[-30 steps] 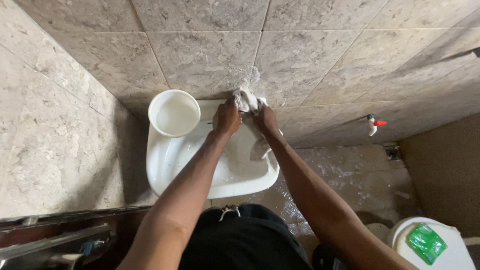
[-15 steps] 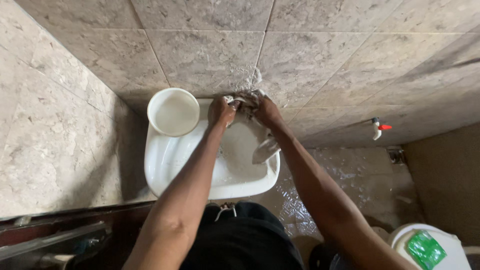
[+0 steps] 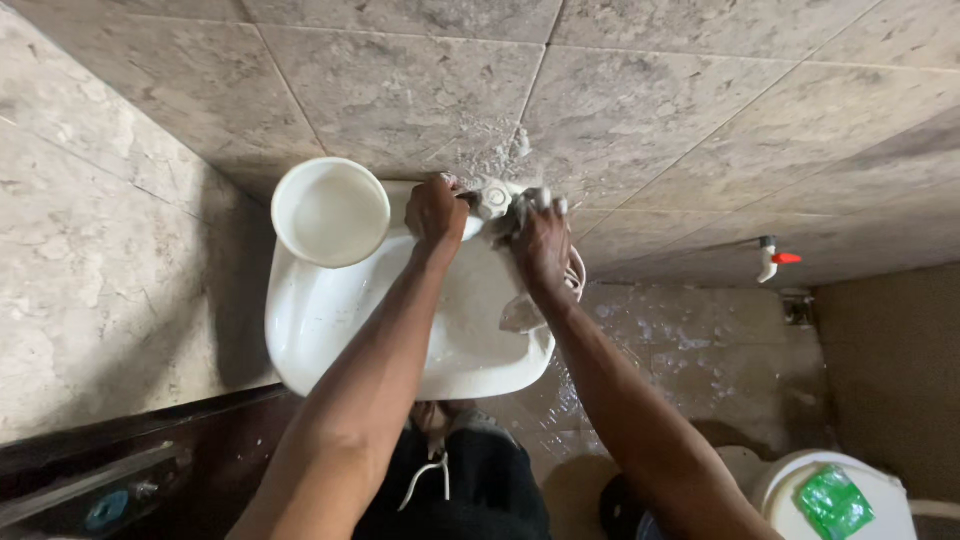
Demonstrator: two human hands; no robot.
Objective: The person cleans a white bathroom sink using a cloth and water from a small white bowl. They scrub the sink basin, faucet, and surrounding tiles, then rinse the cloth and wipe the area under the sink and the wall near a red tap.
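At the back rim of the white ceramic basin, your left hand and right hand both clutch a soapy white cloth, beside the round white plastic bowl.

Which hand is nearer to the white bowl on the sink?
The left. The left hand is just right of the bowl, at the back of the sink. The right hand is farther right, beyond the left, on the cloth.
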